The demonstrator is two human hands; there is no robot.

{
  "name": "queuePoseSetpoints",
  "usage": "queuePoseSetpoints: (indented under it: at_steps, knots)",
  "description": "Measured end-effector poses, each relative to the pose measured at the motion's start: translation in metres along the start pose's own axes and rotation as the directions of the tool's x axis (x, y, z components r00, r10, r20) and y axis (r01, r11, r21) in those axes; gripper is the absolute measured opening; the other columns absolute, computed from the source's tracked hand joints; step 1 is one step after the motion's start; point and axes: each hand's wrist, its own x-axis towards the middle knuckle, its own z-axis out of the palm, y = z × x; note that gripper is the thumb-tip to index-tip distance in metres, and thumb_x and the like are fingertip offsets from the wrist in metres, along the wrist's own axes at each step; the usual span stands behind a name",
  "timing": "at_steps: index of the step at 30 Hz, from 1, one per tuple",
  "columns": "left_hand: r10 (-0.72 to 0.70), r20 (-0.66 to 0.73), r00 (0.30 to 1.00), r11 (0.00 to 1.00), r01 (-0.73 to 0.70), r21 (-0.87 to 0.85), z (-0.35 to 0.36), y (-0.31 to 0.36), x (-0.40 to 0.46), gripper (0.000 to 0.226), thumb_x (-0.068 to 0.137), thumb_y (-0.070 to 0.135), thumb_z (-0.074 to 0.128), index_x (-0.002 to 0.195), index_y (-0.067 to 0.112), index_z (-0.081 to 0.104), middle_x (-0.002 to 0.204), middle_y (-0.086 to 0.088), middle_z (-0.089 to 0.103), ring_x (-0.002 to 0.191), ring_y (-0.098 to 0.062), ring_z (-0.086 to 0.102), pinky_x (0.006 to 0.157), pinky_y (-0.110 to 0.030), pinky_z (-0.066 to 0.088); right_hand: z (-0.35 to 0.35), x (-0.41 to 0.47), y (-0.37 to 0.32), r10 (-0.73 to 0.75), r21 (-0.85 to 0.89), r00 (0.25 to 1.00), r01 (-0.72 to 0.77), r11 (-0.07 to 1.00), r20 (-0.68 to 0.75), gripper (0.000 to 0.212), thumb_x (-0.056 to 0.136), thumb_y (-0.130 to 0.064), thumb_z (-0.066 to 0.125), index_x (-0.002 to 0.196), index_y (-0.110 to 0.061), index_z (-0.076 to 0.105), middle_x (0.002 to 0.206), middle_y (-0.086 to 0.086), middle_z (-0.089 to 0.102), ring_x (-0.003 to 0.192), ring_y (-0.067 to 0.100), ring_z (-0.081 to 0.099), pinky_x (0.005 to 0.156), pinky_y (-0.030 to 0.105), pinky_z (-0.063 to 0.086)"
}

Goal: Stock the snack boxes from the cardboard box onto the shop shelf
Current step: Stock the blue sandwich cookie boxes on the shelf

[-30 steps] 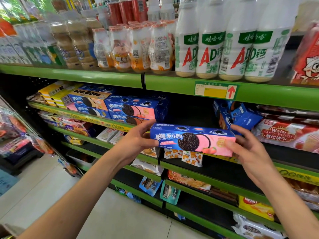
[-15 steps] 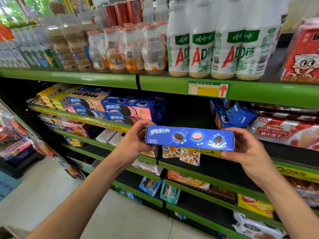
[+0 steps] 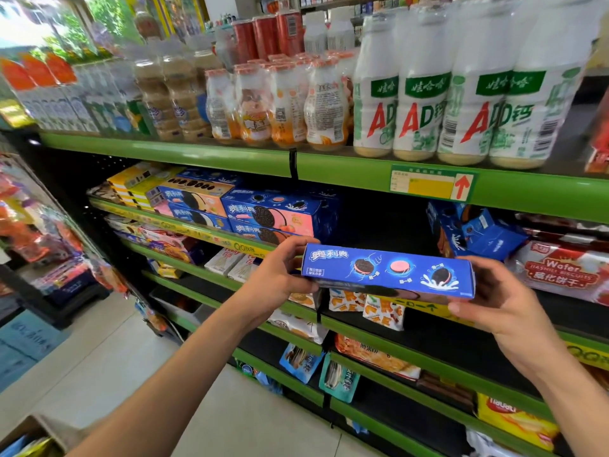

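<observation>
- Snack box (image 3: 389,273): long blue cookie carton, held level in the air in front of the shop shelf (image 3: 362,328), its blue top panel facing the camera.
- Left hand (image 3: 280,278): grips the carton's left end, thumb on top and fingers curled under.
- Right hand (image 3: 497,301): holds the right end, fingers wrapped beneath and behind it.
- Stacked cookie boxes (image 3: 276,216): same brand, piled toward the left of the shelf tier behind the carton; a dark gap lies to their right, before loose blue packs (image 3: 474,229).
- Cardboard box (image 3: 29,437): one corner shows at the lower left, on the floor.
- Step, as judged: placement under way; carton carried but not yet set down.
- Next move, as judged: slide it into the gap, square with the stack.
</observation>
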Motion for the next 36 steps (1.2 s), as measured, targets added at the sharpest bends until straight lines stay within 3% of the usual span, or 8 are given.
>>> queuePoseSetpoints:
  at_steps: [7, 13, 16, 21, 23, 25, 29, 36]
  knots:
    - [-0.010, -0.036, 0.999, 0.998, 0.008, -0.057, -0.013, 0.003, 0.000, 0.064, 0.080, -0.008, 0.067, 0.127, 0.035, 0.055, 0.120, 0.007, 0.065, 0.114, -0.013, 0.061, 0.086, -0.033, 0.056, 0.017, 0.005, -0.013, -0.015, -0.172, 0.998, 0.027, 0.985, 0.067, 0.067, 0.061, -0.023, 0.081, 0.121, -0.045, 0.060, 0.115, -0.012, 0.068, 0.109, 0.006, 0.062, 0.083, 0.023, 0.056]
    - [-0.025, -0.041, 0.999, 0.992, 0.020, -0.126, -0.020, 0.007, 0.006, 0.061, 0.087, -0.005, 0.063, 0.137, 0.025, 0.049, 0.125, 0.000, 0.065, 0.118, -0.020, 0.060, 0.096, -0.036, 0.051, 0.028, 0.006, -0.026, 0.015, -0.327, 0.999, 0.002, 0.945, 0.051, 0.058, 0.055, -0.046, 0.082, 0.109, -0.050, 0.061, 0.105, -0.017, 0.071, 0.096, 0.004, 0.067, 0.074, 0.025, 0.057]
    - [0.025, -0.044, 0.999, 0.999, -0.026, -0.023, -0.024, 0.019, 0.013, 0.048, 0.092, 0.003, 0.061, 0.135, 0.022, 0.053, 0.123, 0.001, 0.066, 0.113, -0.015, 0.063, 0.093, -0.030, 0.053, 0.028, 0.004, -0.022, 0.008, -0.308, 0.999, -0.021, 0.951, -0.044, 0.057, 0.055, -0.047, 0.082, 0.109, -0.046, 0.063, 0.104, -0.015, 0.072, 0.095, 0.005, 0.068, 0.075, 0.031, 0.057]
    - [0.161, -0.244, 0.956, 0.965, -0.101, 0.241, -0.058, 0.038, 0.038, 0.026, 0.092, 0.006, 0.061, 0.112, 0.022, 0.065, 0.106, 0.006, 0.069, 0.087, 0.002, 0.067, 0.070, -0.009, 0.050, 0.031, 0.005, -0.019, 0.022, -0.225, 0.974, -0.074, 0.972, -0.224, 0.046, 0.057, -0.039, 0.081, 0.098, -0.054, 0.066, 0.100, -0.019, 0.073, 0.091, -0.001, 0.068, 0.069, 0.020, 0.056]
    - [0.240, -0.280, 0.929, 0.868, -0.076, 0.491, -0.077, 0.041, 0.049, 0.026, 0.091, 0.009, 0.062, 0.113, 0.024, 0.064, 0.108, 0.006, 0.065, 0.088, 0.004, 0.064, 0.072, -0.006, 0.047, 0.030, 0.005, -0.017, 0.035, -0.206, 0.961, -0.094, 0.974, -0.273, 0.044, 0.058, -0.036, 0.080, 0.097, -0.052, 0.067, 0.100, -0.018, 0.073, 0.092, 0.001, 0.068, 0.068, 0.016, 0.055]
    - [0.289, -0.193, 0.938, 0.650, -0.044, 0.758, -0.099, 0.043, 0.063, 0.036, 0.089, 0.013, 0.064, 0.125, 0.018, 0.061, 0.120, 0.000, 0.058, 0.111, -0.012, 0.056, 0.095, -0.022, 0.044, 0.030, 0.006, -0.015, 0.037, -0.191, 0.945, -0.104, 0.976, -0.326, 0.045, 0.058, -0.037, 0.080, 0.102, -0.041, 0.068, 0.103, -0.012, 0.074, 0.096, 0.008, 0.069, 0.077, 0.024, 0.056]
    - [0.143, -0.042, 0.989, 0.309, -0.004, 0.951, -0.140, 0.045, 0.092, 0.064, 0.085, 0.020, 0.072, 0.143, 0.012, 0.045, 0.138, -0.015, 0.047, 0.130, -0.032, 0.039, 0.109, -0.042, 0.032, 0.039, 0.011, -0.014, 0.005, -0.197, 0.913, -0.093, 0.976, -0.408, 0.047, 0.062, -0.039, 0.081, 0.106, -0.036, 0.066, 0.103, -0.015, 0.073, 0.098, 0.006, 0.068, 0.084, 0.029, 0.056]
    - [0.031, 0.017, 0.999, 0.179, -0.022, 0.984, -0.177, 0.031, 0.115, 0.064, 0.089, 0.036, 0.066, 0.148, 0.025, 0.040, 0.150, -0.012, 0.039, 0.135, -0.033, 0.036, 0.110, -0.041, 0.033, 0.088, 0.067, -0.002, -0.019, -0.194, 0.882, -0.082, 0.978, -0.470, 0.038, 0.063, -0.048, 0.080, 0.096, -0.036, 0.066, 0.095, -0.011, 0.074, 0.091, 0.011, 0.070, 0.078, 0.035, 0.053]
